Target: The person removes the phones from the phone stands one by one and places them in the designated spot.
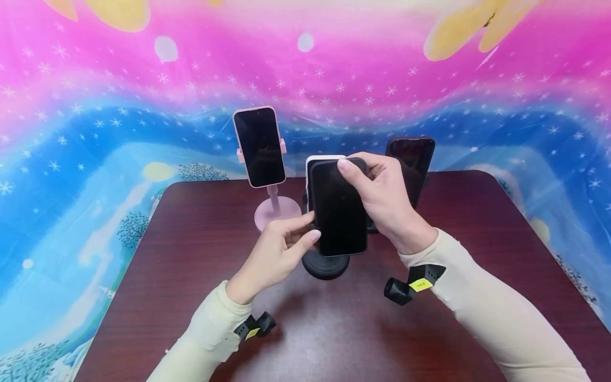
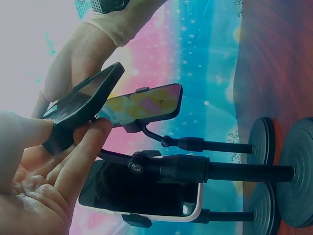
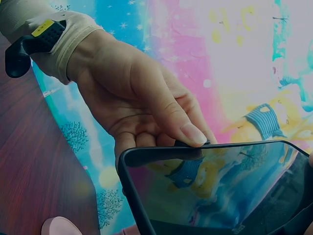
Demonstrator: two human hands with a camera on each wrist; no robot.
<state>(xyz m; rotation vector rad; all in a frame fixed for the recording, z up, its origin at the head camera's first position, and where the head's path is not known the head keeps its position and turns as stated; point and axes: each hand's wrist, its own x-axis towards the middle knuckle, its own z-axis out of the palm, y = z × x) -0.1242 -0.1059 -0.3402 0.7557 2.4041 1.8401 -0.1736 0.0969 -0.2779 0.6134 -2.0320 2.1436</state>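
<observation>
A black phone (image 1: pixel 341 212) stands nearly upright in the head view, its dark screen towards me. My right hand (image 1: pixel 389 199) grips its upper right corner, thumb on the front and fingers behind. At the lower left edge, my left hand (image 1: pixel 274 254) pinches the side; in the right wrist view its thumb (image 3: pixel 190 132) presses by a small black clamp piece (image 3: pixel 190 144) on the phone's edge. A black stand (image 2: pixel 244 171) rises behind and below, its round base (image 1: pixel 326 269) on the table. The phone hides the back of its holder.
Behind it, a white-edged phone (image 2: pixel 142 188) sits in another black stand. A pink-cased phone (image 1: pixel 261 148) rests in a pink stand (image 1: pixel 272 212) at the back left; a dark phone (image 1: pixel 411 159) stands at the back right. The reddish-brown table (image 1: pixel 167 297) meets a colourful printed cloth (image 1: pixel 305 79).
</observation>
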